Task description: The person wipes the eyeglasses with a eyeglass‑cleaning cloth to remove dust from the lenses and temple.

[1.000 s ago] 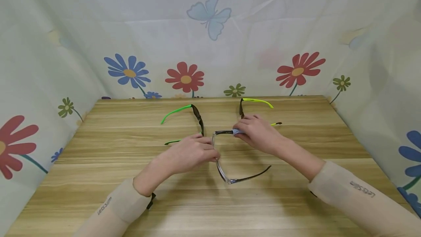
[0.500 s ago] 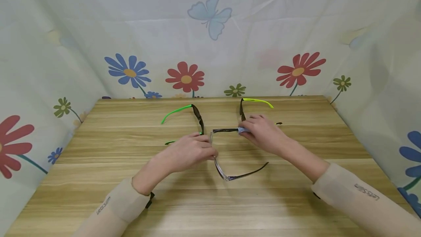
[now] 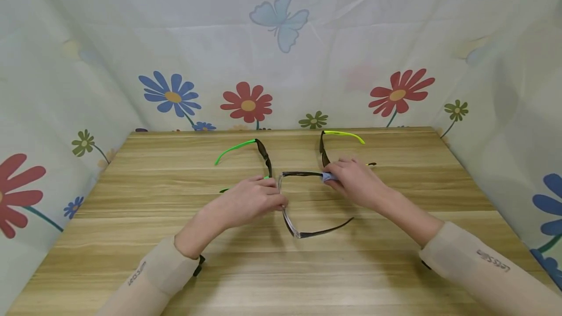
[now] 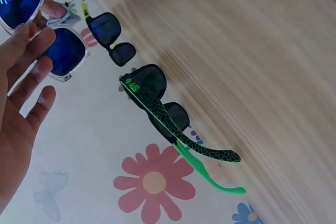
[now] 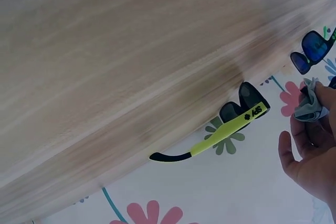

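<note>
My left hand (image 3: 250, 199) pinches clear-framed sunglasses (image 3: 297, 234) at the middle of the front, above the table. Their dark arms are unfolded and point right; blue mirrored lenses (image 4: 67, 51) show in the left wrist view. My right hand (image 3: 357, 182) pinches a light blue cloth (image 3: 328, 177) round the far arm, toward its tip. The tip itself is hidden by cloth and fingers. In the right wrist view the crumpled cloth (image 5: 311, 103) sits between thumb and fingers.
Black sunglasses with green arms (image 3: 265, 157) lie beyond my left hand. Sunglasses with yellow arms (image 3: 344, 134) lie just behind my right hand, partly covered by it. A flowered curtain (image 3: 281, 72) encloses the wooden table (image 3: 131, 199) at the back and sides.
My right hand and the cloth have slid rightward along the far arm, baring more of it. My left hand and the clear-framed sunglasses have shifted slightly left and away.
</note>
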`<move>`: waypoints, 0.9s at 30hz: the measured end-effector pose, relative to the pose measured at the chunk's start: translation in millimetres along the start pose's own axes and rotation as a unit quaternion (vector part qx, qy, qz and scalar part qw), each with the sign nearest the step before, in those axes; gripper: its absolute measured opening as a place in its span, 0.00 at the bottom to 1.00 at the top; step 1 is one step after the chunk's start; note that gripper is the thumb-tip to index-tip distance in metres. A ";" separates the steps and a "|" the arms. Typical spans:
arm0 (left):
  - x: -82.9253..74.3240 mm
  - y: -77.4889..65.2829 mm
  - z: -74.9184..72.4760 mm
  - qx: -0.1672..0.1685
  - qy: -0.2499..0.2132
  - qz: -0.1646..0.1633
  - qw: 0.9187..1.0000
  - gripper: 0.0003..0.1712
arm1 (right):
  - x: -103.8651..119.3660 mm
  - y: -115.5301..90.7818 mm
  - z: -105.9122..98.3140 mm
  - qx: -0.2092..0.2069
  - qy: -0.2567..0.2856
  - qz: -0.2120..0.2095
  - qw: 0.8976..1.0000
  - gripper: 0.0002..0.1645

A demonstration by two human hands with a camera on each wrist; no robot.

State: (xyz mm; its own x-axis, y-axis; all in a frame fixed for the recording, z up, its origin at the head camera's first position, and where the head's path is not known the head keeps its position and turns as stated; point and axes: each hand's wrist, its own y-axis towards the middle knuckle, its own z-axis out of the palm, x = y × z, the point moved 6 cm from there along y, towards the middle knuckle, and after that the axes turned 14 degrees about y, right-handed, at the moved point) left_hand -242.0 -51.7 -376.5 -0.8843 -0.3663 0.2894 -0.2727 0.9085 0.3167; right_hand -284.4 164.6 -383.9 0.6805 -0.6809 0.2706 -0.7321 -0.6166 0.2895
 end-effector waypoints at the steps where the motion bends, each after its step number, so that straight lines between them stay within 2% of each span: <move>1: 0.6 -0.3 0.8 -0.001 0.000 0.000 1.000 0.08 | -0.4 -0.6 -0.1 0.001 0.002 0.001 1.000 0.13; 9: 5.1 -5.9 2.5 -0.002 0.015 -0.008 1.000 0.06 | -10.6 -6.0 -8.1 0.000 0.007 0.011 1.000 0.11; 15: 0.5 -6.4 -0.2 0.000 0.041 0.004 0.999 0.05 | -18.9 -3.2 -18.6 -0.016 0.046 0.034 0.998 0.09; 21: -3.1 -2.6 2.0 0.004 0.044 0.010 0.999 0.05 | -6.2 7.4 -17.6 -0.011 0.042 0.027 0.999 0.15; 27: -8.9 1.7 2.2 0.021 0.043 0.010 0.999 0.05 | 10.4 18.1 -11.2 -0.013 0.040 -0.010 0.999 0.17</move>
State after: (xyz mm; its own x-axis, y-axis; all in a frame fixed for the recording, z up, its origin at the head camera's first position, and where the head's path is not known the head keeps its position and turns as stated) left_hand -235.4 -46.4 -380.5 -0.8549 -0.3619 0.3718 -0.2720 0.9228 0.2729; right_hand -290.1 150.8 -365.5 0.6965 -0.6338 0.3364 -0.7175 -0.6194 0.3187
